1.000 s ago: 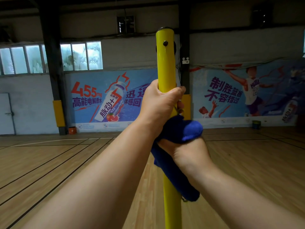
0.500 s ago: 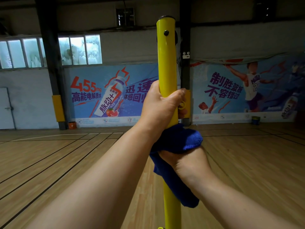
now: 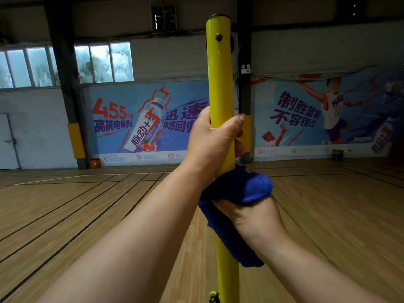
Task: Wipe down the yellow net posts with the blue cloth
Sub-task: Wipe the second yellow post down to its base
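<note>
Post point(image 3: 219, 84) stands upright, left hand point(image 3: 213, 143) gripping it, right hand point(image 3: 253, 215) just below clutching the blue cloth point(image 3: 242, 184) around it.

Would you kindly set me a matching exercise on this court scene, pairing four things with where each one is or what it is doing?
Things:
1. left hand
2. right hand
3. blue cloth
4. black bolt

Places or states:
A. near the top of the yellow post
B. grips the bare post above the cloth
C. wrapped round the post, one end hanging down
D. holds the cloth against the post, below the other hand

Pairs: 1-B, 2-D, 3-C, 4-A
</note>
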